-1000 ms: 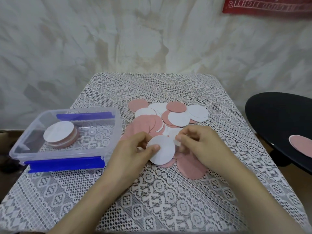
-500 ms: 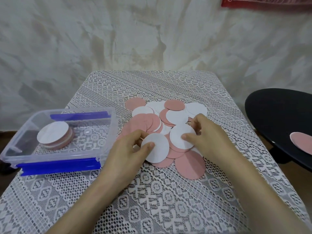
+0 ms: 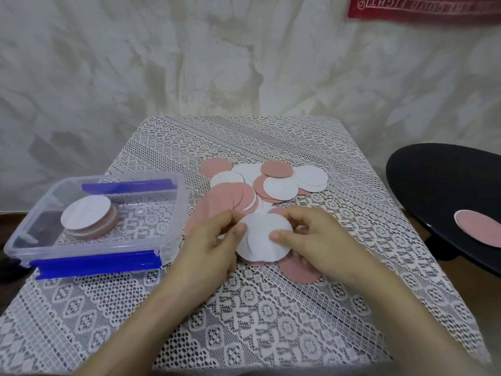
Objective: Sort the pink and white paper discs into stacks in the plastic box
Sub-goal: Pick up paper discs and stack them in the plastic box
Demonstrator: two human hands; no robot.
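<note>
The two round white paper discs (image 3: 264, 238) in your grip sit low over the near edge of the scattered heap of pink and white paper discs (image 3: 279, 188), to the right of the clear plastic box with blue clip flaps (image 3: 177, 213) and not yet over it. They overlap without lining up, and a curved seam shows between them. Your left hand (image 3: 214, 240) pinches their left rim, thumb on top and fingers curled; your right hand (image 3: 311, 240) pinches the right side, thumb pressed on the face. Smooth paper likely slides on itself, so if you let go with either hand before the edges match, the pair may fan apart or drop one on the way across. The flat pink disc (image 3: 301, 272) lying just under your right hand could cling and ride along unseen, which would spoil the colour sort. The low stack in the box (image 3: 86, 219) is white on top, but its edge shows pink and white layers and it looks slightly offset, so a careless drop could slide it further. The box appears to overhang the left edge of the white lace tablecloth (image 3: 271, 321); leaning on it might tip it. The lone pink disc (image 3: 477, 232) on the black round seat (image 3: 433, 191) is easily forgotten.
</note>
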